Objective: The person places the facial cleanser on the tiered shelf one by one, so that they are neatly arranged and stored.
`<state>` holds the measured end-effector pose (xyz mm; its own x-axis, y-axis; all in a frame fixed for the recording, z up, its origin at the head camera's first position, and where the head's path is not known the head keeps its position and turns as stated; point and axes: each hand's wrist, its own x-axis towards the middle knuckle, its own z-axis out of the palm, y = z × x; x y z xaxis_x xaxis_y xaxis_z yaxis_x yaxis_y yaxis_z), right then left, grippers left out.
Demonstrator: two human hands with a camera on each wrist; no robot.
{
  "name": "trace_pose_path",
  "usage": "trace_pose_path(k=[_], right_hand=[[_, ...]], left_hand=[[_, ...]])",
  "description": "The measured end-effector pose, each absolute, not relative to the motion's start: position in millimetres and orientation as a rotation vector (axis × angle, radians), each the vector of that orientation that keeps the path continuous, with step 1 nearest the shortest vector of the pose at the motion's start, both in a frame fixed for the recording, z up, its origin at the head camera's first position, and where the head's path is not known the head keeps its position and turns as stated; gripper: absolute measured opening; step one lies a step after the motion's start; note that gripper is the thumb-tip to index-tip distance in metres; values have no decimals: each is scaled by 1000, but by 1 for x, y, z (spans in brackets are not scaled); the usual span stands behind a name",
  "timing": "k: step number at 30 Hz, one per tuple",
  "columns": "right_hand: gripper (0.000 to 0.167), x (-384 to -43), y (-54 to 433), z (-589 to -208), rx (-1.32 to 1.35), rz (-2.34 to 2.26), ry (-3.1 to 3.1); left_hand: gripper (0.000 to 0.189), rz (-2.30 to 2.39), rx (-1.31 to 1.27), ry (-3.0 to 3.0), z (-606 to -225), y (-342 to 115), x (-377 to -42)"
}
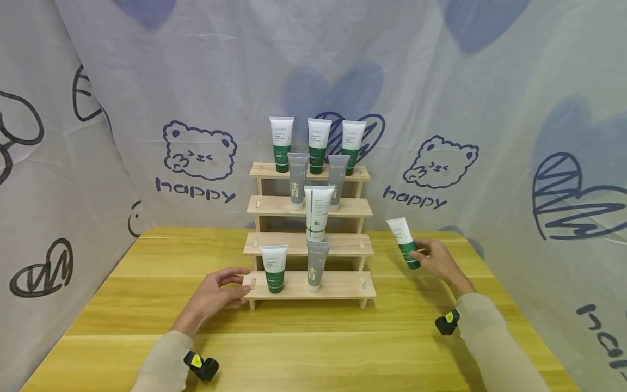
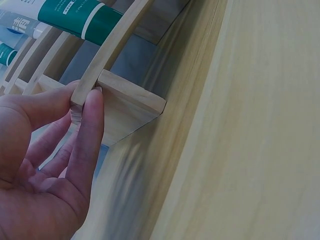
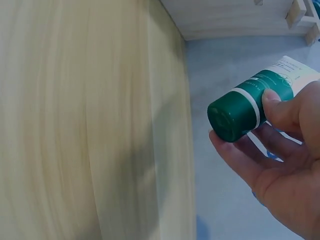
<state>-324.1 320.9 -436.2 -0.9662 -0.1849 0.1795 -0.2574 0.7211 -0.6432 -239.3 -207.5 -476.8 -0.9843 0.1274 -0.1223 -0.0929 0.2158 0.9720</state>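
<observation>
My left hand [image 1: 219,294] pinches the left end of the bottom step of a wooden tiered display stand [image 1: 308,249]; in the left wrist view, thumb and forefinger close on the board's edge. To the right of the stand, my right hand [image 1: 437,262] holds a white and green squeeze tube [image 1: 404,243], tilted with its cap down and raised above the table. In the right wrist view its green cap [image 3: 230,117] faces the camera. A white and green tube [image 1: 274,269] and a grey tube [image 1: 317,267] stand on the bottom step.
On the stand's upper steps are a white tube [image 1: 318,212], two grey tubes, one being a grey tube [image 1: 297,182], and three white and green tubes along the top. A patterned cloth [image 1: 196,81] hangs behind the wooden table [image 1: 274,354].
</observation>
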Motion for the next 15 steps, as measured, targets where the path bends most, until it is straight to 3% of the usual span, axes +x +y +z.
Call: trace_pose_path(k=[15], right_hand=[[42,-313,306,-425,406,1261,-2821]], left_hand=[[55,1861,19,2308,-476,-207,-239]])
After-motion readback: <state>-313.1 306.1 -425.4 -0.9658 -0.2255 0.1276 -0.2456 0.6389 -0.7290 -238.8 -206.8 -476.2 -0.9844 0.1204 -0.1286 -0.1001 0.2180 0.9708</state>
